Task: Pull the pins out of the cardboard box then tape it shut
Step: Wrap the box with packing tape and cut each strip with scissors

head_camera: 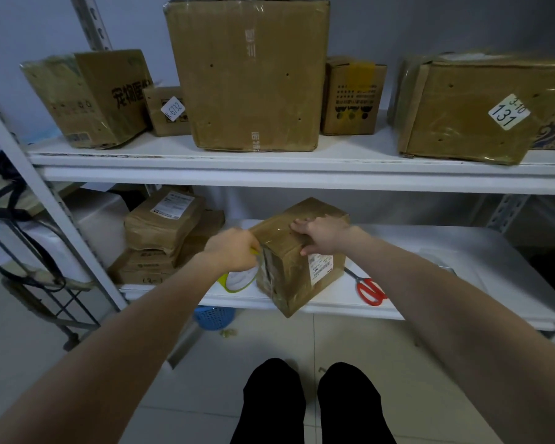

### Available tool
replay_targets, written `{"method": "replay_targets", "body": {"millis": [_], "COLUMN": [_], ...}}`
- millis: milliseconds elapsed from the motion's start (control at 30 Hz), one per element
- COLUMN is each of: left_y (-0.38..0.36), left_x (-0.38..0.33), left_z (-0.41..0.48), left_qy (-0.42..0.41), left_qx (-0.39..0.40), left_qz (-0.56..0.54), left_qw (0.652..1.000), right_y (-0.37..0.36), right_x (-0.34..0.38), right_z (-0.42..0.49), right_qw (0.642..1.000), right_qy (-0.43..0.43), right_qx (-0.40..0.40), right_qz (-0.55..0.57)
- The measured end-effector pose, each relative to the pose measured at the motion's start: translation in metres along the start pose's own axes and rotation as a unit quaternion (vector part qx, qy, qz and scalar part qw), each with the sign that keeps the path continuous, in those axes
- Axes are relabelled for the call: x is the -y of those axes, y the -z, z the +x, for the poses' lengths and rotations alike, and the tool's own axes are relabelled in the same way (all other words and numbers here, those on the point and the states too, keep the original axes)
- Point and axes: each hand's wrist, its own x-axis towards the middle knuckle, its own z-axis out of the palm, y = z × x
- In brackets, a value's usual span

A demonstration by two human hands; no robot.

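Both hands work the cardboard box (297, 277). It sits under the right hand (322, 235), which presses flat on the top face, fingers straight. The left hand (234, 251), at the box's left top edge, curls round the tape roll (239, 280). Likely mid-taping, so best to keep the strip taut, run it down the side and smooth it with the right palm.
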Motion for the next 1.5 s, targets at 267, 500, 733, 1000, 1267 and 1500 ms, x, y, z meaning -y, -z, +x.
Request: {"method": "replay_targets", "body": {"millis": [267, 500, 733, 1000, 1267, 1500], "left_y": [-0.027, -0.035, -0.047, -0.061, -0.054, -0.065], "left_x": [-0.001, 0.004, -0.020, -0.035, -0.041, -0.044], "left_z": [0.004, 0.010, 0.025, 0.045, 0.033, 0.044], "left_qy": [0.026, 0.132, 0.222, 0.195, 0.227, 0.212], "left_qx": [-0.003, -0.031, 0.047, 0.101, 0.069, 0.048], "left_qz": [-0.169, -0.377, -0.445, -0.455, -0.475, -0.469], "left_qw": [0.985, 0.916, 0.866, 0.863, 0.847, 0.856], "right_y": [0.000, -0.018, -0.024, -0.035, -0.049, -0.121], "right_x": [0.066, 0.074, 0.048, 0.033, 0.024, -0.036], "right_z": [-0.009, -0.004, -0.021, -0.029, -0.030, -0.068], "right_qw": [0.974, 0.969, 0.974, 0.970, 0.945, 0.875], "right_qy": [-0.044, -0.063, -0.021, -0.025, 0.017, -0.323], "right_qx": [-0.169, -0.194, -0.208, -0.198, -0.226, -0.206], "right_qz": [0.147, 0.142, 0.088, 0.142, 0.236, 0.295]}}
